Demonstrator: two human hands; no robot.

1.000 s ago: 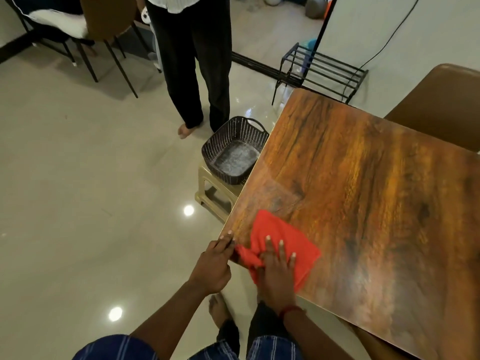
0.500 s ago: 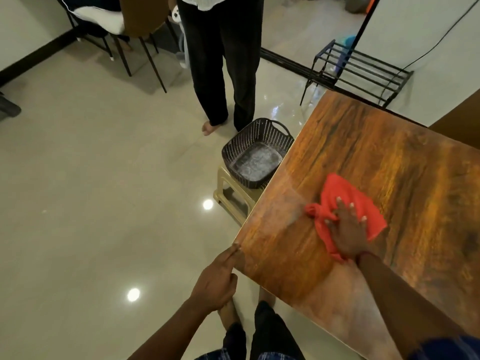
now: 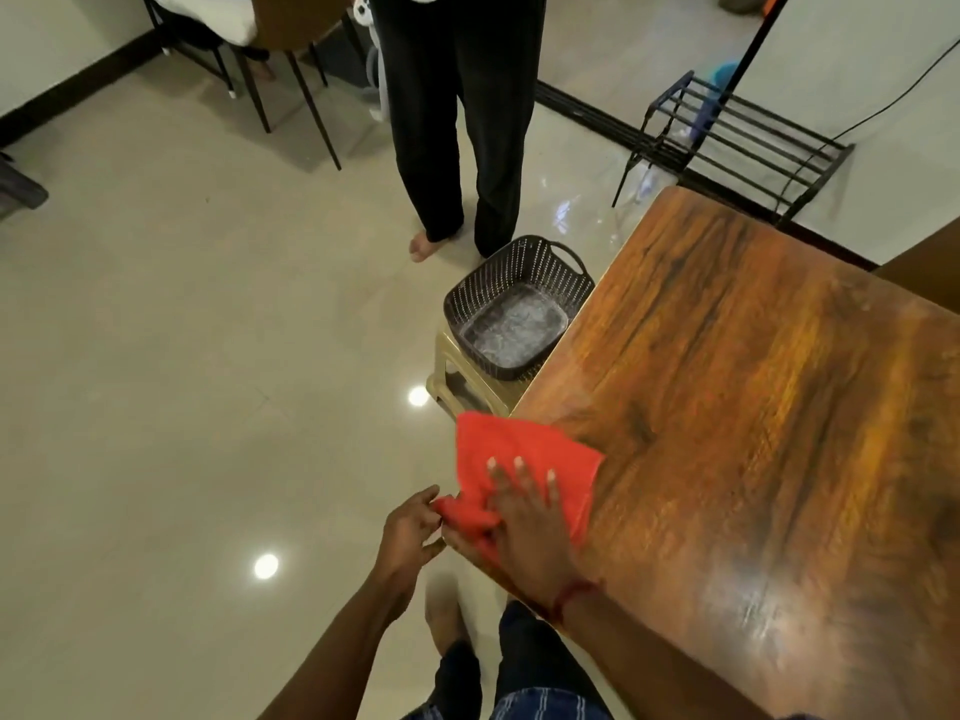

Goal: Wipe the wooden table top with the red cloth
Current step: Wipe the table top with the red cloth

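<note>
1. The red cloth (image 3: 524,444) lies on the near left corner of the wooden table top (image 3: 753,407). Its far corner hangs out past the left edge, and one end is bunched up at the near corner.
2. The right hand (image 3: 524,527) lies flat on the cloth, its fingers straight and a little apart, pressing it down.
3. The left hand (image 3: 408,530) is off the table, just beside the corner. Its thumb and fingers sit either side of the bunched end, but I cannot tell whether they pinch it.
4. From the cloth the table top runs away bare to the far edge and to the right, shiny, with pale smears near the front.
5. A dark basket (image 3: 467,298) stands on a low beige stool (image 3: 447,366) close against the left edge, just beyond the cloth.
6. Another person's legs (image 3: 457,122), in dark trousers and barefoot, stand right behind the basket.
7. A black metal rack (image 3: 737,132) stands by the wall past the far corner.
8. A brown chair back (image 3: 924,272) shows at the right side.
9. To the left is open tiled floor (image 3: 182,356), with a chair (image 3: 291,44) well off by the wall.
</note>
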